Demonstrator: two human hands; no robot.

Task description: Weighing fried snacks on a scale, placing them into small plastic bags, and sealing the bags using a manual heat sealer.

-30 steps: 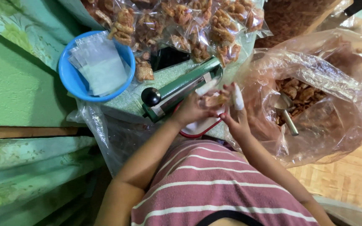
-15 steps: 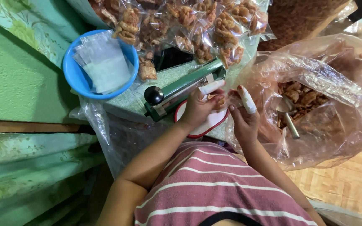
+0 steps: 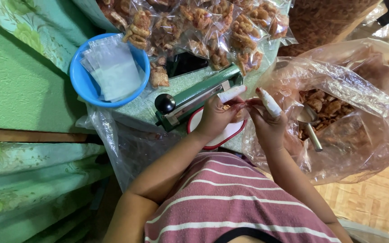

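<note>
Where my hands sat a little apart half a second back, they now meet over the red-rimmed scale (image 3: pixel 217 135), fingertips nearly touching. The left hand (image 3: pixel 217 118) has shifted slightly toward the right hand (image 3: pixel 266 123), and the small bag of fried snacks (image 3: pixel 236 108) is now pinched between them, mostly hidden by my fingers. Both forefingers wear white wraps; the left one points out over the green sealer (image 3: pixel 199 96), the right one tilts up toward the big bag.

Head view, the only one: left hand curled, thumb and fingers nipping the near edge of the small bag. Right hand closed likewise on its other edge. The bag lies between the two hands, above the scale and just beside the sealer's arm.

Big clear sack of snacks (image 3: pixel 338 103) to my right, a metal scoop (image 3: pixel 310 128) lying inside it, near my right wrist. Blue bowl (image 3: pixel 79 83) with empty clear bags (image 3: pixel 111 67) well off to the left. Sealed packets (image 3: pixel 203 27) heaped beyond the sealer.
</note>
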